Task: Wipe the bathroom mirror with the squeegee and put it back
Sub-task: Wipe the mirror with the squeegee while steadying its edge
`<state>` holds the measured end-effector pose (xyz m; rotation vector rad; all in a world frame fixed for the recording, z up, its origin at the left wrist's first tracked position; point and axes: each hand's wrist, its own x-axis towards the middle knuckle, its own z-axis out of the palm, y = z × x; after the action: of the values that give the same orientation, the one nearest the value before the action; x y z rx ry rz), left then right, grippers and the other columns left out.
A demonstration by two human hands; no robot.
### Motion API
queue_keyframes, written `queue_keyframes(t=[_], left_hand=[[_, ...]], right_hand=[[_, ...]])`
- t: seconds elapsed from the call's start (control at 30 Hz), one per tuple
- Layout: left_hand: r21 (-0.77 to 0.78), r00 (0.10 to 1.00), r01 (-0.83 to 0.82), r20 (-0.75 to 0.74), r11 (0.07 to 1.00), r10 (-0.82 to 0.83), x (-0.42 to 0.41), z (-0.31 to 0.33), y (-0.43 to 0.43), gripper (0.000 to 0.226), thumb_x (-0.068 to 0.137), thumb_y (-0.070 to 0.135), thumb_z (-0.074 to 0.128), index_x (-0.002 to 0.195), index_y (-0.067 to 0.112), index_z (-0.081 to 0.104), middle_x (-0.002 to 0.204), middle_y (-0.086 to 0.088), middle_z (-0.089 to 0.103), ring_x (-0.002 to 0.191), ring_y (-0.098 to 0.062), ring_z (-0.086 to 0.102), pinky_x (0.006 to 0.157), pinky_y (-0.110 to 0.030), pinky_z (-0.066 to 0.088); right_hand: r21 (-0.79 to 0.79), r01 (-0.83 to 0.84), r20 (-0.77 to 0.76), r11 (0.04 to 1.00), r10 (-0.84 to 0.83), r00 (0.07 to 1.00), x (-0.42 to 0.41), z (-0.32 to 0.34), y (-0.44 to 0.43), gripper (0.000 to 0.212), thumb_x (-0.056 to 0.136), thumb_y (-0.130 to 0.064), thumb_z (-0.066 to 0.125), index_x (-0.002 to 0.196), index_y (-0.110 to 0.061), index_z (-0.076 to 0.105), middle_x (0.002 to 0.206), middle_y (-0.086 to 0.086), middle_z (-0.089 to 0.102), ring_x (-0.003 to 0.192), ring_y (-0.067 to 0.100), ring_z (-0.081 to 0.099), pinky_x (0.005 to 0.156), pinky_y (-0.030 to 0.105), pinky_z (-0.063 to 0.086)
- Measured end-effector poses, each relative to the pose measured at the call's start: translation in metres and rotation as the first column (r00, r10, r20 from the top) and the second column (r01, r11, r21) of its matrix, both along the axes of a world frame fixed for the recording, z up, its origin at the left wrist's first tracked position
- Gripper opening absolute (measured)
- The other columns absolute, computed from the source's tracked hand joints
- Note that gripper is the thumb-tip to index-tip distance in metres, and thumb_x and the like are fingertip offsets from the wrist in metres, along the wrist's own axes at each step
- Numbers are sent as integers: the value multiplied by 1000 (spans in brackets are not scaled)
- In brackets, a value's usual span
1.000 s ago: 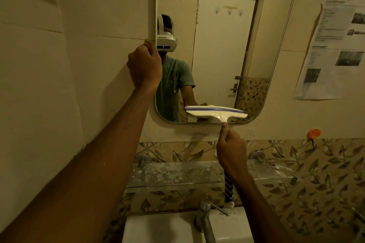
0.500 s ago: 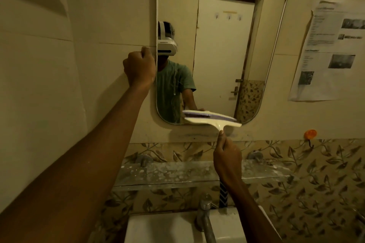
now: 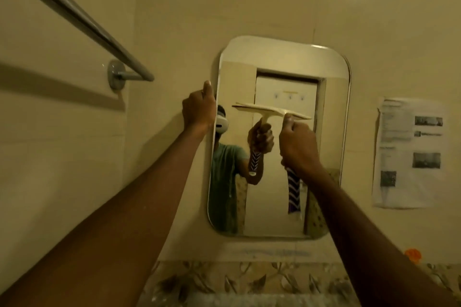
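A rounded rectangular mirror hangs on the beige tiled wall. My right hand grips the handle of a cream squeegee, whose blade lies level against the glass in the mirror's upper half. The handle's dark striped lower end sticks out below my fist. My left hand is closed on the mirror's left edge at about the same height. The mirror reflects the squeegee, my arm and a door behind me.
A metal towel bar runs along the left wall above my left arm. A printed paper sheet is stuck to the wall right of the mirror. An orange hook sits low right, above a leaf-patterned tile band.
My right hand has lifted the squeegee from the mirror's bottom edge up to its upper half. The view has tilted upward, so the sink and shelf have dropped out of sight.
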<state>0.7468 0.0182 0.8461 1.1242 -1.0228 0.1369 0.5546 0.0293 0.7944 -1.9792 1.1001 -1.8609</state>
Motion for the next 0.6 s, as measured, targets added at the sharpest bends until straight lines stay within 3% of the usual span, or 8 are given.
queue_keyframes(t=[0.07, 0.17, 0.23, 0.33, 0.43, 0.53, 0.6], left_hand=[[62, 993, 103, -66, 993, -98, 6, 2, -4, 67, 95, 57, 26, 89, 7, 69, 94, -16, 71, 87, -32, 67, 84, -46, 56], [100, 971, 218, -120, 971, -205, 11, 2, -4, 65, 95, 59, 26, 85, 9, 67, 91, -15, 72, 79, -30, 70, 79, -46, 59], [105, 971, 225, -107, 969, -214, 12, 4, -2, 66, 96, 58, 25, 86, 9, 67, 92, -15, 72, 79, -30, 69, 79, -46, 59], [93, 982, 185, -58, 978, -180, 14, 4, -3, 69, 98, 55, 20, 86, 6, 67, 91, -17, 71, 82, -31, 68, 82, -47, 56], [90, 985, 172, -34, 981, -170, 15, 2, -5, 68, 99, 53, 18, 75, 10, 63, 88, -16, 71, 80, -30, 68, 81, -45, 57], [72, 968, 245, -77, 967, -239, 16, 2, -3, 65, 98, 54, 19, 77, 11, 62, 83, -10, 69, 75, -25, 68, 73, -37, 59], [60, 953, 294, -93, 954, -288, 18, 2, 0, 67, 98, 55, 18, 79, 10, 63, 77, -7, 67, 72, -24, 67, 71, -35, 58]], right_hand=[[16, -13, 35, 1000, 13, 999, 7, 35, 1, 47, 105, -35, 29, 65, -18, 50, 58, -2, 53, 46, 9, 52, 50, 28, 49], [9, 17, -25, 1000, -17, 1000, 19, 90, -4, 41, 104, -32, 29, 84, -11, 57, 78, 9, 62, 70, 22, 64, 76, 40, 58], [-16, 57, -90, 998, -58, 994, 28, 123, -4, 33, 103, -25, 30, 108, -3, 55, 100, 17, 62, 92, 31, 65, 85, 47, 57], [-5, 101, -122, 995, -101, 987, 36, 153, -7, 30, 102, -19, 33, 121, -3, 50, 113, 20, 58, 103, 34, 62, 88, 48, 55], [29, 112, -137, 993, -107, 985, 39, 141, -7, 27, 102, -19, 37, 121, -5, 49, 111, 18, 57, 97, 33, 64, 83, 47, 57], [91, 86, -136, 992, -73, 988, 38, 87, -1, 38, 104, -35, 31, 86, -9, 52, 77, 7, 59, 62, 16, 61, 56, 30, 56], [164, 49, -113, 985, -30, 993, 37, 44, 7, 47, 103, -42, 28, 76, -13, 52, 63, 2, 56, 48, 12, 54, 44, 25, 50]])
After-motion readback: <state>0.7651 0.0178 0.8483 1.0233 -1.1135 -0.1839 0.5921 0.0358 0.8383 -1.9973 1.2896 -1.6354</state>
